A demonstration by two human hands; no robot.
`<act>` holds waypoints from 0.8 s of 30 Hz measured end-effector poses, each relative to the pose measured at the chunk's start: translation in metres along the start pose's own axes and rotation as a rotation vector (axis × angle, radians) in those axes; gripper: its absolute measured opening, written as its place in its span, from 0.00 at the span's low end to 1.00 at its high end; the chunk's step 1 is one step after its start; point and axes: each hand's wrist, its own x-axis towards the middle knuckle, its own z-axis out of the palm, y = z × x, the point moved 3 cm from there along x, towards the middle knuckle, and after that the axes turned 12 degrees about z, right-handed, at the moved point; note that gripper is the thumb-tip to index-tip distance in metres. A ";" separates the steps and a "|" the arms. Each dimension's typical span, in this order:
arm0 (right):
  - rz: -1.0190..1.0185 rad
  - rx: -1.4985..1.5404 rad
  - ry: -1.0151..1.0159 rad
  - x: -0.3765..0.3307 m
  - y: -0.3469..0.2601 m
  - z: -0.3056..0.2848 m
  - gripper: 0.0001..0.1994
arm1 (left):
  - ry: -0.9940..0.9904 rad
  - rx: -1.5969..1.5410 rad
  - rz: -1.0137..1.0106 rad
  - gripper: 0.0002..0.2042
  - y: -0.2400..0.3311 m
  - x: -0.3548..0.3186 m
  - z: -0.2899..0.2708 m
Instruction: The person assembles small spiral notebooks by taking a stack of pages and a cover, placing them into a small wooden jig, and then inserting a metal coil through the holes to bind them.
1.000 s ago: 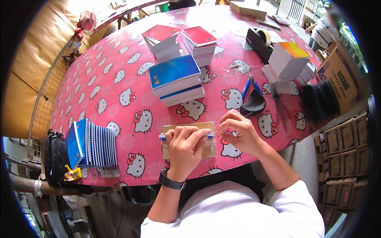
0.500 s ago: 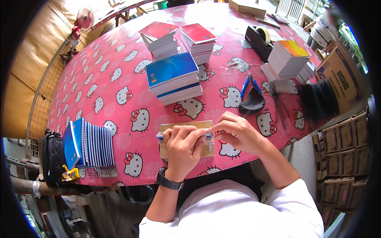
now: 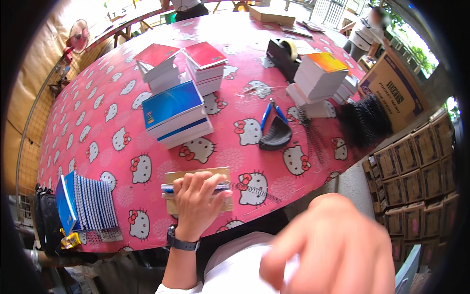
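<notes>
My left hand, with a dark watch on the wrist, is closed over a narrow blue-and-white notebook seen edge-on. It holds the notebook down on a tan board near the table's front edge. A dark spiral wire coil sticks out from the notebook's right end and lies across the tablecloth. My right hand is raised close to the camera, away from the notebook. Motion blurs it, and its fingertips cannot be made out.
Blue-handled pliers lie beside a black holder. Blue, red and yellow-orange notebook stacks stand farther back. Bound blue notebooks are at left. Black coils and a carton are at right. People stand beyond.
My right hand has left the notebook's right end and come up toward the camera. The coil now shows trailing there. My left hand stays on the notebook; the whole view has shifted.
</notes>
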 end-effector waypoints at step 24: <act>1.440 -1.246 0.444 -0.209 0.102 -0.104 0.42 | -0.028 -0.099 0.018 0.11 0.011 -0.003 -0.007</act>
